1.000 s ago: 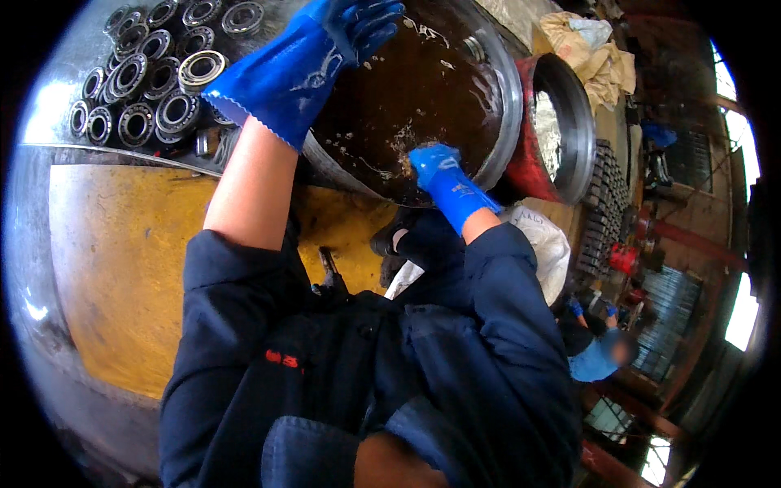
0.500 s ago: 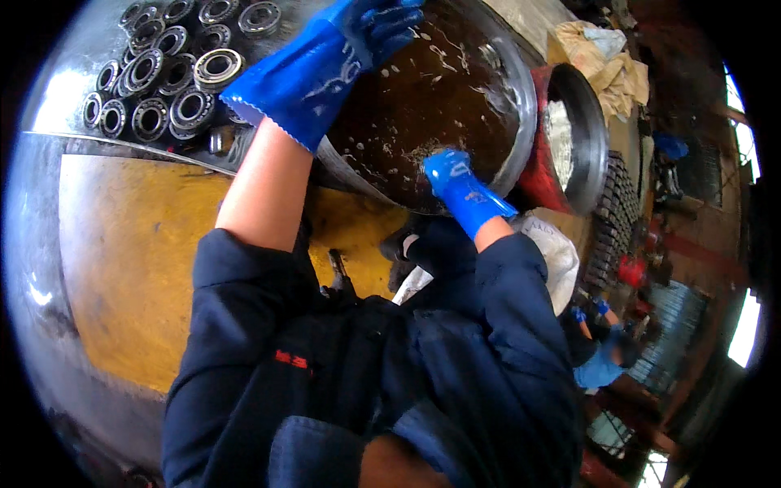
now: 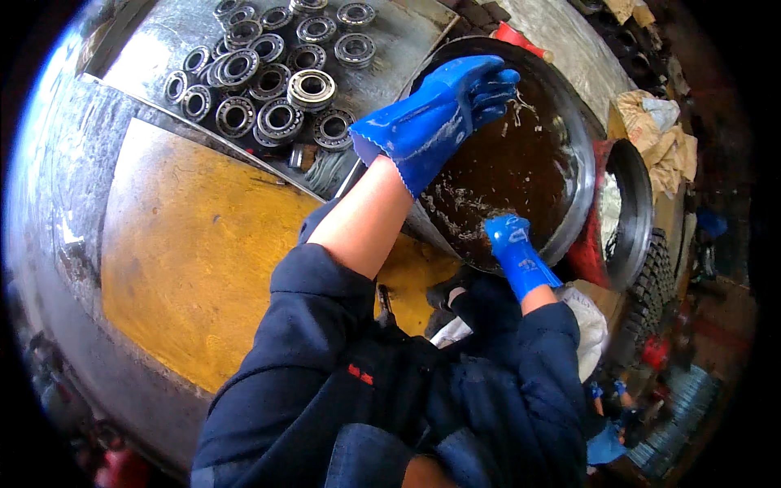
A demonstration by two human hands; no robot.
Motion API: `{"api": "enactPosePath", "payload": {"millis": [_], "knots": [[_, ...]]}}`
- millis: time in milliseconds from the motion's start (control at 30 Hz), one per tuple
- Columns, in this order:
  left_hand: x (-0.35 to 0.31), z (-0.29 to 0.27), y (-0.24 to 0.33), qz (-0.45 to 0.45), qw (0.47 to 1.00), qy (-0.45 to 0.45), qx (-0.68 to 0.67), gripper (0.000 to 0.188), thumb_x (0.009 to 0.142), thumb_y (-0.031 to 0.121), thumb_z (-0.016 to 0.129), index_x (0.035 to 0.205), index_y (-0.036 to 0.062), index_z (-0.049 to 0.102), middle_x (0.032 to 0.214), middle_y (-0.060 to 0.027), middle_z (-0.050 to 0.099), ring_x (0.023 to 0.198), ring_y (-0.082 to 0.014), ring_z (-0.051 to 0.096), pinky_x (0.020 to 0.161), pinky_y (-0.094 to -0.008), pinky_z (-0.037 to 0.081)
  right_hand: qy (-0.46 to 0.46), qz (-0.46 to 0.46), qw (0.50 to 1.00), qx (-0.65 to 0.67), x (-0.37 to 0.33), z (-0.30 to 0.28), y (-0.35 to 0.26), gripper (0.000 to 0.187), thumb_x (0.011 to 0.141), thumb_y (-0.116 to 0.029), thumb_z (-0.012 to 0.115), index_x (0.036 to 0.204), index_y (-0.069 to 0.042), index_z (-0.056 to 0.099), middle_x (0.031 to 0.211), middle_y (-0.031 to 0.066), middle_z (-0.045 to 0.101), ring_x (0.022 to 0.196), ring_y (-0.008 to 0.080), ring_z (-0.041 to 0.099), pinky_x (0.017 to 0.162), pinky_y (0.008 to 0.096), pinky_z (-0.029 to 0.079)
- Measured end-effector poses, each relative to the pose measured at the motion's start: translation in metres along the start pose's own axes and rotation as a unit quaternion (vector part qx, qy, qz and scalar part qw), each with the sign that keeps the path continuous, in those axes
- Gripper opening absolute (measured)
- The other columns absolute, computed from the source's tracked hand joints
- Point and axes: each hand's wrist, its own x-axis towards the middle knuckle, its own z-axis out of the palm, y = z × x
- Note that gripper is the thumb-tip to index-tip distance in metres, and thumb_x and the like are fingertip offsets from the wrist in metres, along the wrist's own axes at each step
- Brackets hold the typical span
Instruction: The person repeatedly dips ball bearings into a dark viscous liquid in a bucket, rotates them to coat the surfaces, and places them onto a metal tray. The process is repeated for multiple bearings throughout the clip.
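Observation:
Both my hands wear long blue rubber gloves. My left hand [image 3: 468, 98] is over the far left part of a round drum of dark brown liquid [image 3: 521, 150], fingers stretched out and slightly bent, with nothing seen in them. At the near side of the drum, my right hand [image 3: 511, 240] reaches down to the liquid, its fingers curled. Whatever they may hold is hidden. Pale streaks and bits of foam float on the surface. Left of the drum, several metal ball bearings [image 3: 272, 81] lie bunched on a metal tray [image 3: 399, 49].
A red drum [image 3: 598, 236] with white material inside stands right of the liquid. Beyond it lie crumpled tan sacking [image 3: 651, 134] and rows of dark stacked parts [image 3: 651, 276]. A yellow board [image 3: 187, 252] spreads at left. Another person [image 3: 606, 439] is at the lower right.
My view has swung left and toward the far side, so everything sits lower and farther right. My left hand is slightly farther over the drum; my right hand stays at its near side.

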Motion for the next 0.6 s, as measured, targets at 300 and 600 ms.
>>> {"api": "enactPosePath", "payload": {"millis": [300,600], "knots": [[0.005,-0.005,0.000,0.001,1.000,-0.002,-0.025,0.029,0.105,0.031,0.057,0.129,0.0181,0.064,0.127,-0.0070,0.073,0.108,-0.0232,0.072,0.086,-0.0401,0.059,0.110,0.150,0.788,0.587,-0.012,0.055,0.013,0.039,0.083,-0.037,0.071,0.111,-0.010,0.071,0.112,0.0240,0.073,0.103,0.0443,0.069,0.089,0.0546,0.055],[0.003,-0.002,-0.009,0.042,0.998,-0.041,-0.006,0.039,0.107,0.031,0.051,0.141,0.0160,0.060,0.141,-0.0100,0.066,0.127,-0.0273,0.064,0.099,-0.0412,0.055,0.000,0.083,0.993,0.081,-0.008,0.002,0.009,0.035,0.078,-0.029,0.079,0.109,-0.015,0.074,0.111,0.0190,0.074,0.109,0.0406,0.070,0.092,0.0530,0.056]]}}
